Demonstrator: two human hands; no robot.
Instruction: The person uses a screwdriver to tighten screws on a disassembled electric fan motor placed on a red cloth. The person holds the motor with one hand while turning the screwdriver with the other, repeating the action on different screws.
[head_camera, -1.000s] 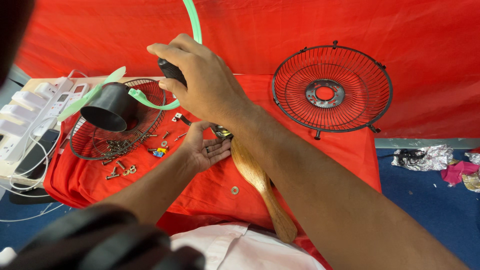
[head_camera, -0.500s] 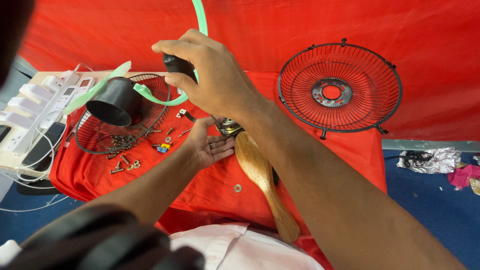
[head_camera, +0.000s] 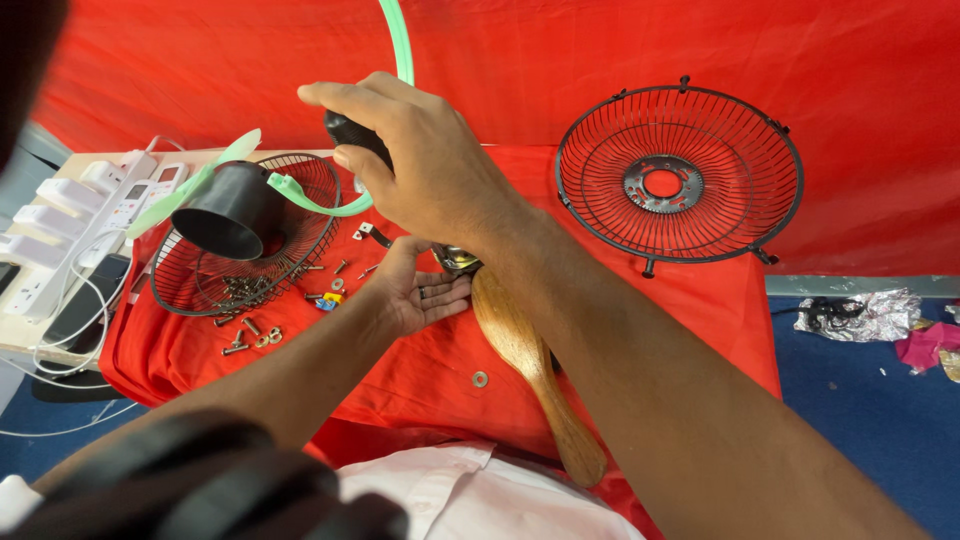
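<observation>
While wrapped tight round black knob (head_camera: 350, 132), right hand (head_camera: 430, 170); left hand (head_camera: 415, 295) open, palm up, cradling small metal screw (head_camera: 424, 293), touching wooden paddle (head_camera: 530, 365).

Small repair workshop: red-clothed worktop (head_camera: 420, 390) with fan guard (head_camera: 680, 175), loose screws (head_camera: 245, 335), power strips (head_camera: 70, 215).

A round black wire fan grille (head_camera: 680, 175) stands at the red cloth's (head_camera: 640, 330) right edge. White power strips (head_camera: 75, 215) line the left edge. Crumpled foil (head_camera: 865, 315) lies on the blue floor (head_camera: 860, 420).
</observation>
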